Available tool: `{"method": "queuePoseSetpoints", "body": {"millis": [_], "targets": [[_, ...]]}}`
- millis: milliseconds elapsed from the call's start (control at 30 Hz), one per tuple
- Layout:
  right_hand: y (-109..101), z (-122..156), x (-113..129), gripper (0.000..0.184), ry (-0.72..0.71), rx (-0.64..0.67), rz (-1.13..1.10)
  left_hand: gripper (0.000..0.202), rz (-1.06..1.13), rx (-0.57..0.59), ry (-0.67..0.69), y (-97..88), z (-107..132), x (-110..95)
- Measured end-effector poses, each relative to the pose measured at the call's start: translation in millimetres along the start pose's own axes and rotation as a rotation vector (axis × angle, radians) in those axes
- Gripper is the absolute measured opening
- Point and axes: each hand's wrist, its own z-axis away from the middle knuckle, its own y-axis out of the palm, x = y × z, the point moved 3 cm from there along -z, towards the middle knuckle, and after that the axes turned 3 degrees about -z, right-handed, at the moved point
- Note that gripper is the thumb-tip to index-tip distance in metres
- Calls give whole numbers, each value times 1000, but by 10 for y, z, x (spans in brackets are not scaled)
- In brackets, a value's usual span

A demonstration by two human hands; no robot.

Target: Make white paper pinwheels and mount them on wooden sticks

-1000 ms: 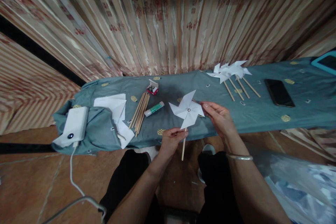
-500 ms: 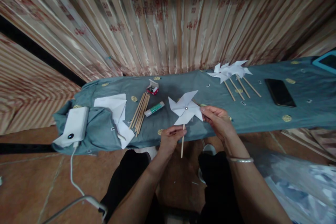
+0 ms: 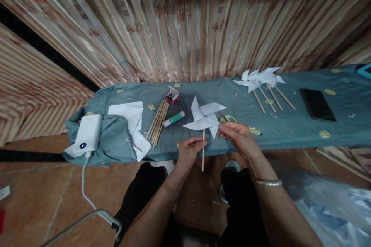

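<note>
A white paper pinwheel [image 3: 199, 117] with a round metal pin at its centre stands upright on a thin wooden stick. My left hand [image 3: 189, 154] pinches that stick just below the blades. At the right side of the pinwheel, my right hand [image 3: 239, 137] has its thumb and fingers closed at a blade's edge. Behind the right fingertips lie scissors with green handles [image 3: 230, 118], partly hidden. Left of the pinwheel are a glue stick [image 3: 174, 119], a bundle of wooden sticks [image 3: 158, 123] and a small open red box of pins [image 3: 172, 95].
White paper sheets [image 3: 127, 112] and a white power bank [image 3: 88, 133] with a cable lie at left on the blue-green cloth [image 3: 208, 88]. Several pinwheels [image 3: 261, 80] rest at the back right, near a black phone [image 3: 317, 104]. A plastic bag [image 3: 333, 204] is at lower right.
The pinwheel's blades have turned about the pin. My right hand has shifted slightly down and left along the blades. The left hand keeps its hold, and the view has moved slightly.
</note>
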Motion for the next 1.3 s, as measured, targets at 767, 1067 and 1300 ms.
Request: {"method": "queuePoseSetpoints", "body": {"millis": [767, 1067, 1300], "targets": [[187, 73, -36, 29, 28, 133, 58, 28, 18, 10, 17, -1, 10, -31], [222, 87, -28, 25, 24, 154, 75, 33, 25, 20, 9, -10, -2, 21], [238, 99, -27, 26, 29, 209, 109, 29, 21, 43, 17, -14, 0, 11]]}}
